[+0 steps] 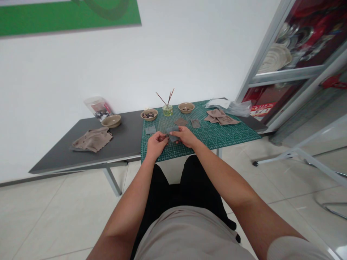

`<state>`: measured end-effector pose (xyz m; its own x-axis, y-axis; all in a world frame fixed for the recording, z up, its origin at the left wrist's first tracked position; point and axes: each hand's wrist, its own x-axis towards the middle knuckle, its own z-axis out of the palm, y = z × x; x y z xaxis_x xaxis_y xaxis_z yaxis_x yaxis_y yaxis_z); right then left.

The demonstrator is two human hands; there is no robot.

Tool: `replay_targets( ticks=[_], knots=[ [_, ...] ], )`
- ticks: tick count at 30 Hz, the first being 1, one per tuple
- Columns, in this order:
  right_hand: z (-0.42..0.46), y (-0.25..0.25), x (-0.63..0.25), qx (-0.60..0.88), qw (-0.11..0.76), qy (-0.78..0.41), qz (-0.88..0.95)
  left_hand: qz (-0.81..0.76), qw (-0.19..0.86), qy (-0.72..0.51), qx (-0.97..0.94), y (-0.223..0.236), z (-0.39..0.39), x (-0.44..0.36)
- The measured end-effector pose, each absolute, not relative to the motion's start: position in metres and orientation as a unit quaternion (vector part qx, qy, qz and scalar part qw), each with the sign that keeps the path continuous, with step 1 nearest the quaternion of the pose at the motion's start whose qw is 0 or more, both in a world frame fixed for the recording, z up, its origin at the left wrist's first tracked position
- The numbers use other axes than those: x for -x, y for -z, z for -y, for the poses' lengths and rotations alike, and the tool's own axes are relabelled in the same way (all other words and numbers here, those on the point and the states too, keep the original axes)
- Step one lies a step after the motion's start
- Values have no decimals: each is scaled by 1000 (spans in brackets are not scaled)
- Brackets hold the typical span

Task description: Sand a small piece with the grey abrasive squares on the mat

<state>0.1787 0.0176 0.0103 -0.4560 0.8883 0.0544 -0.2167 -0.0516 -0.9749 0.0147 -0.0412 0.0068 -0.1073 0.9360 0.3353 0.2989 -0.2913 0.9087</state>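
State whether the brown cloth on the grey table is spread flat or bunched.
Bunched: the brown cloth lies in ridges and folds on the grey table, its edges uneven rather than smooth.

Cutting mat [230, 135] on table [124, 135]; brushes [162, 99] in jar [167, 110] behind; cloth [92, 140] left.

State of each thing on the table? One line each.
grey sheet, held between both hands
left hand, pinching grey sheet
right hand, pinching grey sheet
green cutting mat, flat on table
bowl of pebbles, upright
glass jar, upright, holding sticks
crumpled tan cloth, lying on table
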Motion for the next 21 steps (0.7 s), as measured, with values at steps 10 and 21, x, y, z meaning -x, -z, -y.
replay_targets(
  ticks=[10,21],
  knots=[
    [-17,-10,-180,311,418,-649,554,-524,272,-517,-620,-2,39,-13],
    [-16,-10,-182,305,408,-650,564,-517,279,-499,-637,-6,39,-14]
  ],
)
